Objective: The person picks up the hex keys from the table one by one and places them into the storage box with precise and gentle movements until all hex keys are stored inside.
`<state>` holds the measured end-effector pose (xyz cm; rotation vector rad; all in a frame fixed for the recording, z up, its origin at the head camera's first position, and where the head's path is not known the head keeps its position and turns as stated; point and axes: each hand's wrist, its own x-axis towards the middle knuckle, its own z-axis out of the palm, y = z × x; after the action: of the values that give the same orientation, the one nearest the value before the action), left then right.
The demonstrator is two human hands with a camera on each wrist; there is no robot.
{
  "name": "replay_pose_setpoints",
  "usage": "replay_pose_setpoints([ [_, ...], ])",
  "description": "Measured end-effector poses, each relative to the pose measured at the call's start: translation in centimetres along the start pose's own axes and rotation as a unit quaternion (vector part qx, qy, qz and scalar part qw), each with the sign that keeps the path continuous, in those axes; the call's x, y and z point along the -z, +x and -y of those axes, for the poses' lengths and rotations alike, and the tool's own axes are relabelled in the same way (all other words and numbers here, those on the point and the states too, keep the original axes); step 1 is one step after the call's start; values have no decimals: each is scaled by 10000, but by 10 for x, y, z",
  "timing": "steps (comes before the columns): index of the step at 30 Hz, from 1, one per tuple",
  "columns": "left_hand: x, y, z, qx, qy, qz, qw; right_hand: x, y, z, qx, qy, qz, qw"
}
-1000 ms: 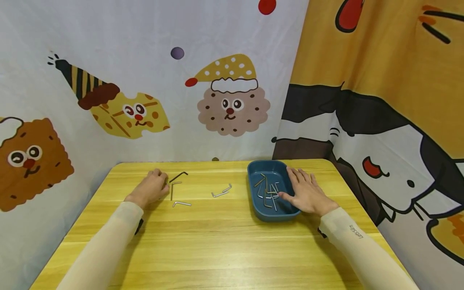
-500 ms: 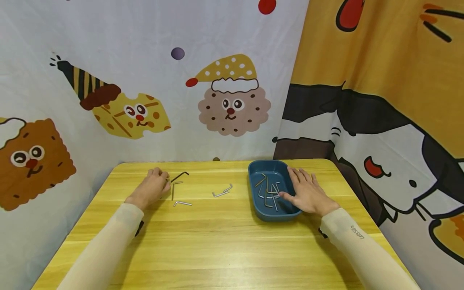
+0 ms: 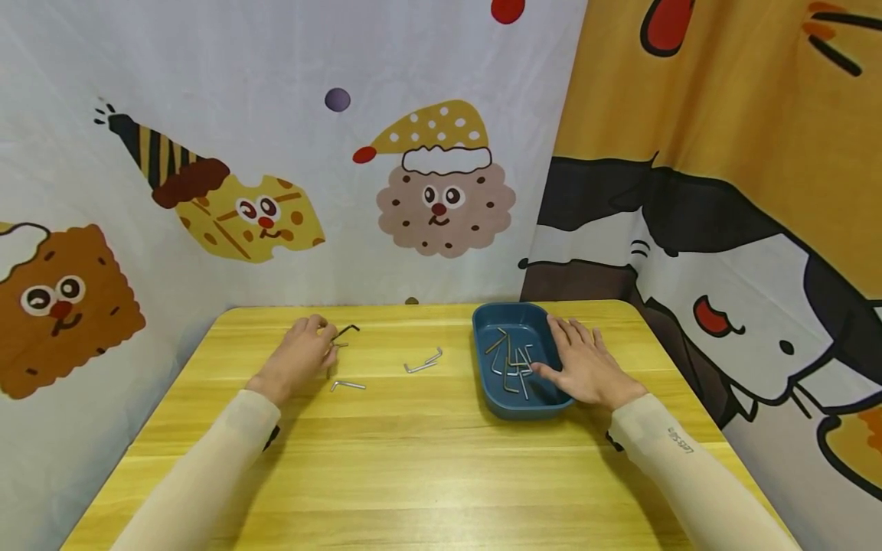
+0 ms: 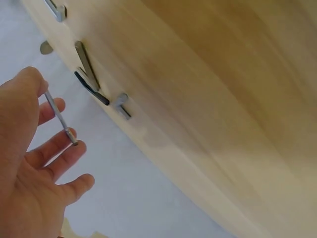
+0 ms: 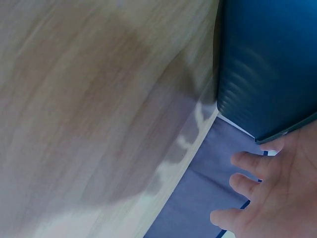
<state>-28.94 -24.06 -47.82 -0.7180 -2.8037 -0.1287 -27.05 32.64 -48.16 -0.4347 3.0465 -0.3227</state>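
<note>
My left hand (image 3: 301, 353) pinches a silver hex key (image 4: 58, 114) between thumb and fingers, raised off the table in the left wrist view. Just beyond its fingertips lie a black hex key (image 3: 350, 329) and a brass-toned hex key (image 3: 341, 345), the latter partly hidden by the hand. A short silver hex key (image 3: 350, 385) is nearer the front. My right hand (image 3: 587, 367) rests with spread, straight fingers on the right rim of a blue tray (image 3: 488, 398), its thumb reaching over the inside. Several silver and brass hex keys (image 3: 511, 361) lie jumbled in the tray.
Two more silver hex keys (image 3: 422, 367) lie mid-table, between the left hand and the tray. Behind the wooden table (image 3: 413, 459) hangs a white curtain (image 3: 276, 61) with cartoon prints, and an orange one (image 3: 744, 99) covers the right side.
My left hand has shifted slightly right and away from its spot at the table's left, now covering part of the brass-toned hex key. The right hand and tray stay put.
</note>
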Motion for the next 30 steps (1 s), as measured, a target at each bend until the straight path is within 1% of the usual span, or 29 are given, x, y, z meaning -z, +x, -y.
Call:
replay_pose_setpoints([
  [6,5,3,-13,-217,253,-27,9994,1,-1,1,6,14,4,10000],
  [14,8,7,-27,-559,536,-377,9963,1,-2,1,17,11,-9,10000],
  [16,9,8,-31,-600,508,-388,9961,2,-2,2,18,12,-11,10000],
  [24,13,12,-48,-618,329,-241,9973,3,-4,4,36,51,-29,10000],
  [30,15,16,-63,-727,174,-275,9968,3,-4,3,61,72,-95,9999],
])
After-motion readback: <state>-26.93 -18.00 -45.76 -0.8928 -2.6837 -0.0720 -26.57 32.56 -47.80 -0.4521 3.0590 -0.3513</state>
